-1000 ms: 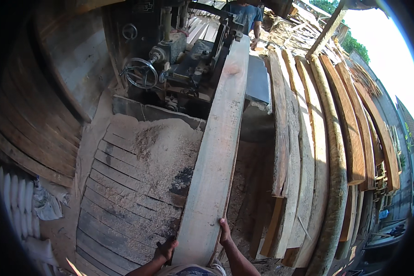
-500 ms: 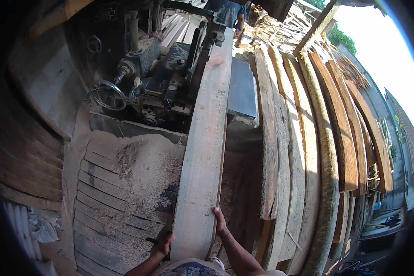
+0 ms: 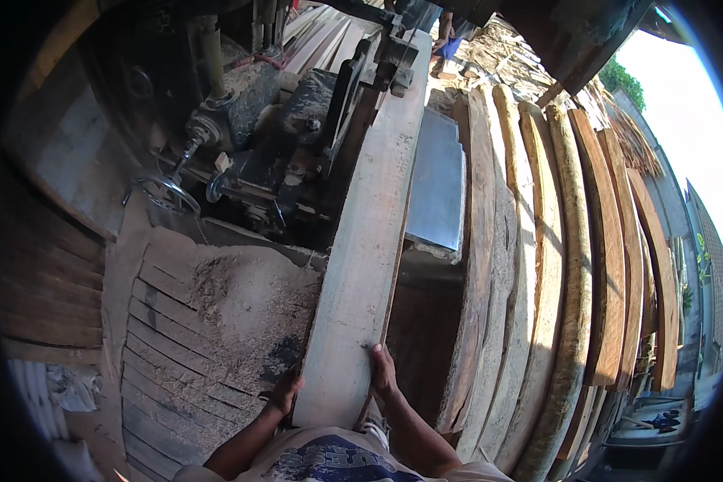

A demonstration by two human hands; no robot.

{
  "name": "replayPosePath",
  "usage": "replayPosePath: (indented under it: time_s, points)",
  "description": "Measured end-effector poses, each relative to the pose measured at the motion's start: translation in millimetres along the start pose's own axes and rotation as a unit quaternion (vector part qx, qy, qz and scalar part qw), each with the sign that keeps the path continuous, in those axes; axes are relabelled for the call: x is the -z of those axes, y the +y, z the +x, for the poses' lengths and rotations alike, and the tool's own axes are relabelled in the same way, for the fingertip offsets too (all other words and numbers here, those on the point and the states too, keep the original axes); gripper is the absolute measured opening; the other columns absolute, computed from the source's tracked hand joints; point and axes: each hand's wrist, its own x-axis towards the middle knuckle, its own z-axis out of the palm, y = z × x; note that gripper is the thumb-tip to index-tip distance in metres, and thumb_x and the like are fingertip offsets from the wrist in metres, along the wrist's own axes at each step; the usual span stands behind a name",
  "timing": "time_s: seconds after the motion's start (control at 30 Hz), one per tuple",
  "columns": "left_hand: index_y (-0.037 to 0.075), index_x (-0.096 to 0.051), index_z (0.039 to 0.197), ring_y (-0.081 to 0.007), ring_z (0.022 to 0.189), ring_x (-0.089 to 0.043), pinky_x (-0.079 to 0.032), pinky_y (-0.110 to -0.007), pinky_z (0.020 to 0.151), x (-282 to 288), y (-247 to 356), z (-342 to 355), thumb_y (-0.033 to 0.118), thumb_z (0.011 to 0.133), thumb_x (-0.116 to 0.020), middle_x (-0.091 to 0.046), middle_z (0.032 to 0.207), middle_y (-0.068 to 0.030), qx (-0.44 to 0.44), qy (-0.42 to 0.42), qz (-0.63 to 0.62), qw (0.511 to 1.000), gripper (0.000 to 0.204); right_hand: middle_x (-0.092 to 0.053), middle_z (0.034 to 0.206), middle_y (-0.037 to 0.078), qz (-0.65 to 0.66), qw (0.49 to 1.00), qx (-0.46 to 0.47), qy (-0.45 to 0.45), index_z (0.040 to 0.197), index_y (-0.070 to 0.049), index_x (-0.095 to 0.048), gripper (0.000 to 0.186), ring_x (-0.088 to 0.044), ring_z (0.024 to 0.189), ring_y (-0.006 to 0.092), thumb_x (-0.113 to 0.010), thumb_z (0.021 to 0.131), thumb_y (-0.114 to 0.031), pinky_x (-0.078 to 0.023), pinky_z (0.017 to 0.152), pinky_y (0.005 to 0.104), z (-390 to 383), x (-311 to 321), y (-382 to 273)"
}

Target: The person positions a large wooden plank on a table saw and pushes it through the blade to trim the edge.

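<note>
Left hand (image 3: 285, 392) and right hand (image 3: 384, 371) both grip the long plank (image 3: 360, 265) by opposite edges near its close end, undersides hidden. Plank runs from just ahead of the shirt (image 3: 325, 462) out past the black machine (image 3: 301, 132), grey metal plate (image 3: 436, 185) on its right, sawdust heap (image 3: 253, 289) left.

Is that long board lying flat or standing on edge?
Flat: the board shows its broad pale face upward, with the left hand at one long edge and the right hand at the other.
</note>
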Motion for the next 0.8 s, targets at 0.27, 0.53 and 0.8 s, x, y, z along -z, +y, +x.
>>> replayPosePath:
  time_s: [0.27, 0.53, 0.8]
  points:
    - [0.003, -0.065, 0.098, -0.0228, 0.093, -0.059, -0.045, -0.037, 0.083, -19, 30, 146, 0.045, 0.091, -0.058, -0.065, 0.094, -0.0109, 0.049, 0.083, 0.008, 0.995, 0.043, -0.04, 0.146, 0.015, -0.11, 0.993, -0.003, -0.047, 0.153, -0.006, -0.017, 0.092, -0.04, 0.133, 0.0245, -0.076, 0.083, -0.02, -0.034, 0.109, 0.0372, 22, -15, -75]
    - [-0.004, -0.064, 0.11, -0.0225, 0.11, -0.059, -0.042, -0.036, 0.097, -28, 95, 273, 0.055, 0.09, -0.055, -0.067, 0.106, -0.0146, 0.097, 0.038, 0.087, 0.991, 0.063, -0.048, 0.137, 0.015, -0.098, 0.994, 0.016, -0.046, 0.151, -0.005, -0.021, 0.082, -0.05, 0.121, 0.0244, -0.07, 0.086, -0.014, -0.041, 0.102, 0.0365, 116, -19, -125]
    - [-0.005, -0.05, 0.129, -0.0349, 0.116, -0.055, -0.042, -0.04, 0.098, -30, 180, 367, 0.069, 0.071, -0.067, -0.057, 0.123, -0.0257, 0.065, 0.151, 0.219, 0.962, 0.095, -0.053, 0.132, 0.013, -0.14, 0.988, 0.064, -0.022, 0.146, -0.003, -0.033, 0.065, -0.053, 0.115, 0.0214, -0.064, 0.089, -0.011, -0.041, 0.099, 0.0333, 200, -47, -190]
